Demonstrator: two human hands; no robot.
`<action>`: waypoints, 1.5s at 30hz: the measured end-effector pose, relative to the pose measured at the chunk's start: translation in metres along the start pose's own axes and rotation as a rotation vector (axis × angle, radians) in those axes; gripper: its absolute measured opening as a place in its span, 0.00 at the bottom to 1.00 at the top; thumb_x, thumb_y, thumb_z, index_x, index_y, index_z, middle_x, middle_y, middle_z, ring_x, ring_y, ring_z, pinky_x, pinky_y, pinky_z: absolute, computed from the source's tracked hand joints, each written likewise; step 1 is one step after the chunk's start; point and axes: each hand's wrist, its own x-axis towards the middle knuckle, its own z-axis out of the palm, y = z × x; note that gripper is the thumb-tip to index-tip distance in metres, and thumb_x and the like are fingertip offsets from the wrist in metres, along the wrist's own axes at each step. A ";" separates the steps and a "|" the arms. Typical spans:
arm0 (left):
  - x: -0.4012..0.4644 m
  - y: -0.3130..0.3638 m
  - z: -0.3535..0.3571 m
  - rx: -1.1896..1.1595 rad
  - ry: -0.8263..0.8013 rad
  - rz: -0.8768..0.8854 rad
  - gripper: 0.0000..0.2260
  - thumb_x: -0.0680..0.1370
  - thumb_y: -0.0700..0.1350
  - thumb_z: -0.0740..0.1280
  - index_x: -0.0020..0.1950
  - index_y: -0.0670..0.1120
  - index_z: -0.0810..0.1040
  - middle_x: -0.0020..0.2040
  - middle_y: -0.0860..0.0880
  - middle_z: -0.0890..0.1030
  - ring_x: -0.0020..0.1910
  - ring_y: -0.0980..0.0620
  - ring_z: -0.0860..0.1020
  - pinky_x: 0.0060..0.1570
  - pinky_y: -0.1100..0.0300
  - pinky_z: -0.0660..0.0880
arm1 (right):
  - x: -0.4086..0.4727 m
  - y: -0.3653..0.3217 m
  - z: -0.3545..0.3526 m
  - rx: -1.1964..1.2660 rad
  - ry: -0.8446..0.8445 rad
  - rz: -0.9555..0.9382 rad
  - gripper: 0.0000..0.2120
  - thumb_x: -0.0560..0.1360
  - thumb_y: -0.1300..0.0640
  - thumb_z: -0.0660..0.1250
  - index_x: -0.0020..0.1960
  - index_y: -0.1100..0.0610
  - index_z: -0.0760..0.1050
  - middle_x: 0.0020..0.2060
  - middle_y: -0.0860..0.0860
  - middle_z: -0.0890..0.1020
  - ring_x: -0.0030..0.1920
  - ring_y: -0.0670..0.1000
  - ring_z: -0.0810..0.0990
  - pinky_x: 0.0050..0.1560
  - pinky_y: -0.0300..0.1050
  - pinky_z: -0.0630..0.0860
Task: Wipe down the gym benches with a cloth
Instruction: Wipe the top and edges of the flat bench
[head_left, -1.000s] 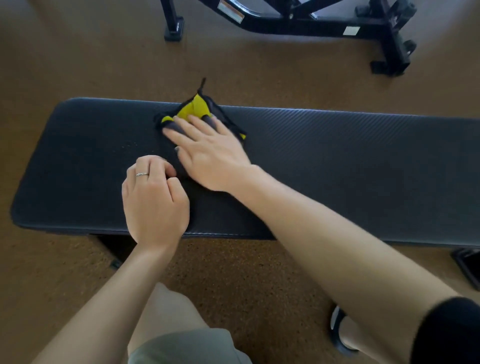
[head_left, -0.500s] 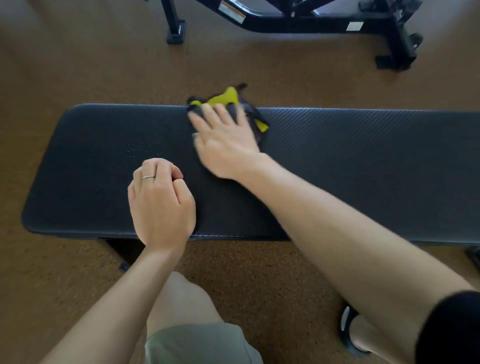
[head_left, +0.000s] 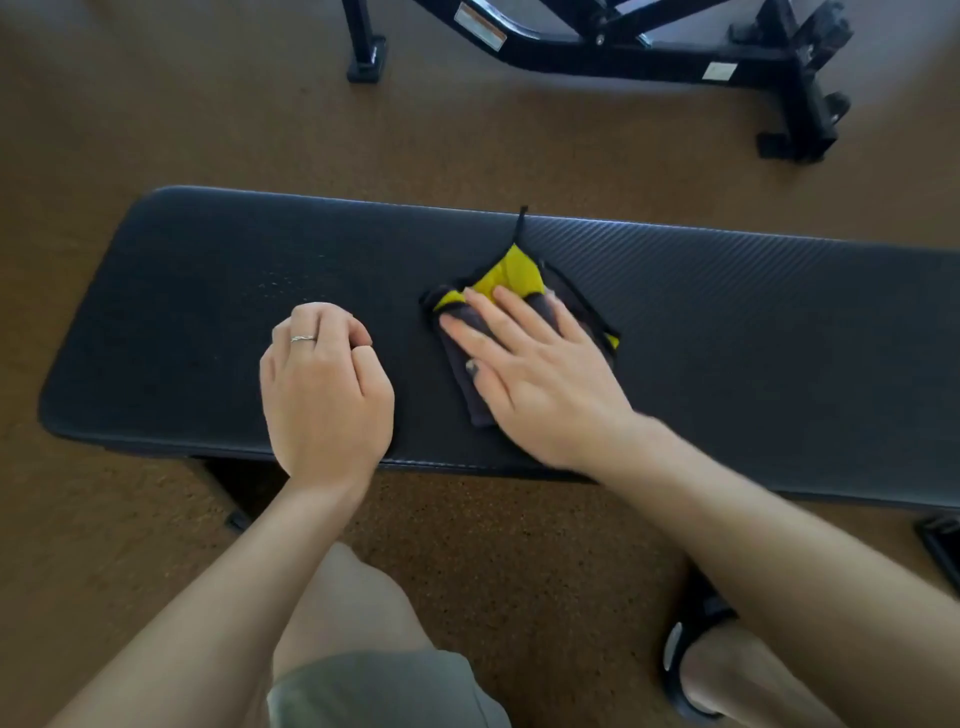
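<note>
A long black padded gym bench (head_left: 753, 332) runs across the view. On its middle lies a folded grey and yellow cloth (head_left: 511, 278) with black trim. My right hand (head_left: 535, 374) presses flat on the cloth, fingers straight and spread, covering most of it. My left hand (head_left: 324, 392), wearing a ring, rests on the bench pad to the left of the cloth with its fingers curled under and nothing in it.
The black steel frame of another gym machine (head_left: 623, 47) stands on the brown cork floor (head_left: 156, 104) beyond the bench. My knee in grey shorts (head_left: 374, 675) and a sandalled foot (head_left: 701, 665) are below the bench's near edge.
My right hand has slid the cloth from the bench's far edge back toward the near side and rightward. The left hand has stayed in place on the pad.
</note>
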 end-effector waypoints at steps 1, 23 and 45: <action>0.000 0.000 0.000 0.000 -0.006 -0.002 0.09 0.77 0.39 0.56 0.45 0.46 0.75 0.51 0.48 0.78 0.51 0.47 0.75 0.54 0.49 0.72 | 0.024 0.006 -0.002 -0.014 0.027 0.027 0.27 0.85 0.45 0.42 0.83 0.43 0.56 0.83 0.47 0.59 0.83 0.52 0.55 0.82 0.59 0.49; 0.021 -0.083 -0.045 0.154 -0.040 -0.009 0.07 0.78 0.41 0.58 0.49 0.45 0.75 0.56 0.46 0.77 0.58 0.43 0.73 0.58 0.46 0.71 | 0.008 -0.080 0.015 -0.016 0.005 -0.117 0.27 0.87 0.43 0.41 0.85 0.46 0.53 0.84 0.49 0.55 0.84 0.54 0.49 0.82 0.62 0.47; 0.023 -0.090 -0.042 0.153 -0.062 0.003 0.07 0.77 0.43 0.55 0.48 0.47 0.73 0.54 0.48 0.75 0.57 0.44 0.72 0.58 0.47 0.70 | -0.025 -0.054 0.012 -0.202 -0.076 -0.404 0.28 0.87 0.43 0.50 0.85 0.46 0.49 0.84 0.51 0.53 0.84 0.56 0.50 0.81 0.63 0.55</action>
